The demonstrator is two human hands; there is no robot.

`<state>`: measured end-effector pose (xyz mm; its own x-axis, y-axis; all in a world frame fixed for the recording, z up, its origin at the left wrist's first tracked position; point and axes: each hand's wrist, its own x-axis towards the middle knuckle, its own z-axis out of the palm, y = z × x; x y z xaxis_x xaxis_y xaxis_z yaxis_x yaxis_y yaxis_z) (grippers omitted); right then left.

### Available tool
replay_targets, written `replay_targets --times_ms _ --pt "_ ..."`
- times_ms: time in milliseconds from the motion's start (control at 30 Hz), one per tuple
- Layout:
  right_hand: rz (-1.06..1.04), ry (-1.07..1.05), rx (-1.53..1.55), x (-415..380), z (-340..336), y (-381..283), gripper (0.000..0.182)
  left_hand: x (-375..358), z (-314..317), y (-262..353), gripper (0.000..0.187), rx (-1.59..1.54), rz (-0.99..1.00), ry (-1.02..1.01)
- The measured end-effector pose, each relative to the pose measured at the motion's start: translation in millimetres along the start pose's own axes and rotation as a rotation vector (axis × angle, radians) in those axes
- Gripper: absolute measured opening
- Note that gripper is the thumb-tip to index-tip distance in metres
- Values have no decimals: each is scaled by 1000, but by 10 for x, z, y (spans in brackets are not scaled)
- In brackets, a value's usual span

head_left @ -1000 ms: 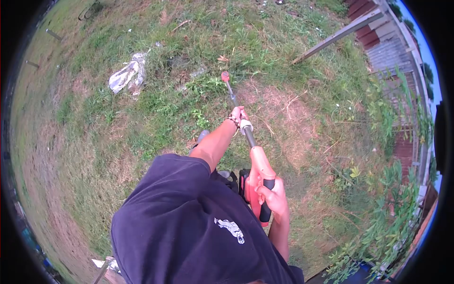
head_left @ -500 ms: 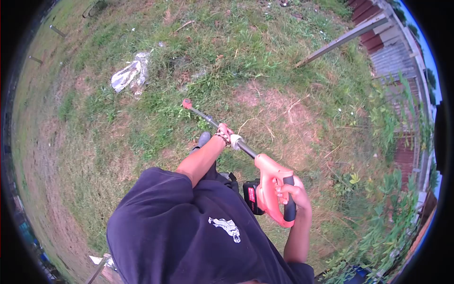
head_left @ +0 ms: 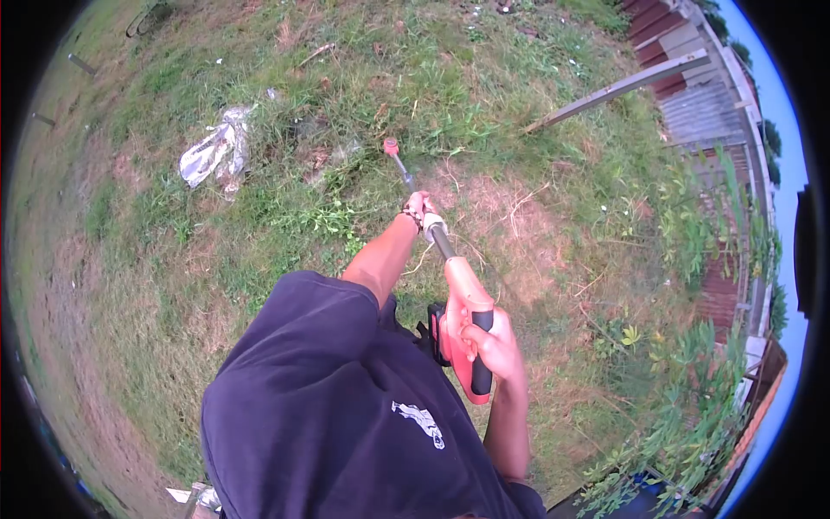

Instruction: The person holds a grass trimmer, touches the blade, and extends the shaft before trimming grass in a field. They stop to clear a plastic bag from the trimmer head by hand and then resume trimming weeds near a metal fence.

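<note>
A cordless string trimmer (head_left: 467, 285) with an orange-red body reaches out ahead of me over the grass. My left hand (head_left: 418, 208) wraps round its shaft, just ahead of a pale collar, with a bracelet at the wrist. At the rear, my right hand (head_left: 494, 348) is closed round the black-padded loop handle. The black battery pack (head_left: 437, 333) sits on the body's left side, close to my dark shirt. Low over the grass at the far end of the shaft is the red trimmer head (head_left: 391, 147); its cutting line does not show.
A crumpled whitish plastic sheet (head_left: 216, 151) lies on the grass to the left. A slanting beam (head_left: 618, 91) stands ahead right, near a corrugated metal fence (head_left: 705, 112). Leafy plants (head_left: 683, 432) grow along the right side. Short posts (head_left: 82, 64) stand far left.
The trimmer head has swung right and farther forward over the grass. Both hands have moved with the tool, keeping their grip, and the rear handle has shifted left.
</note>
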<state>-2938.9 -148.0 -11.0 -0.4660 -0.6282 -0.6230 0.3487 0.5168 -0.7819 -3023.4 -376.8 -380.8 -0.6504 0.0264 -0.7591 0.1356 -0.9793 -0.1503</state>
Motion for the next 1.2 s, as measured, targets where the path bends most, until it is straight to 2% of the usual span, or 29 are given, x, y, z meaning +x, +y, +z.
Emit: replay_targets --times_ms 100,133,200,300,333,367,467,500,633,767,800,900,1033,1067,1200 --pt "20 -26 -59 164 -20 -130 8 516 -273 247 38 -106 -89 -45" --pt "69 -26 -27 182 -98 -150 20 535 -306 255 37 -125 -92 -44" --pt "106 -27 -11 127 -271 -298 21 565 -351 142 37 -163 -92 -48" --pt "205 -56 64 -25 -659 -637 24 -194 96 -291 37 -210 -10 85" --pt "244 -62 113 -74 -792 -757 25 237 -240 -341 36 -201 -13 58" --pt "247 -60 112 -86 -960 -814 25 240 -221 -448 35 -175 38 154" --pt "293 -79 208 67 -1401 -878 25 -712 548 -689 33 -74 1 401" --pt "309 -79 222 150 -1521 -872 25 154 5 -764 33 -137 -47 341" --pt "350 -90 282 496 -1964 -876 26 381 201 -871 35 -141 -53 467" --pt "302 -176 89 699 -2448 -1059 25 1060 515 -899 35 -176 -11 360" --pt "279 -179 57 734 -2556 -1082 25 771 863 -965 34 -123 66 307" --pt "233 -197 -81 816 -2807 -1179 24 1237 1064 -1012 33 -223 138 146" --pt "39 -275 -407 975 -3059 -1107 21 1859 1255 -946 34 -338 133 -70" --pt "37 -270 -436 1017 -3064 -1142 20 1368 1687 -1018 36 -342 78 -57" --pt "115 -269 -489 1120 -3113 -1364 18 1599 1751 -1077 38 -419 65 -91"
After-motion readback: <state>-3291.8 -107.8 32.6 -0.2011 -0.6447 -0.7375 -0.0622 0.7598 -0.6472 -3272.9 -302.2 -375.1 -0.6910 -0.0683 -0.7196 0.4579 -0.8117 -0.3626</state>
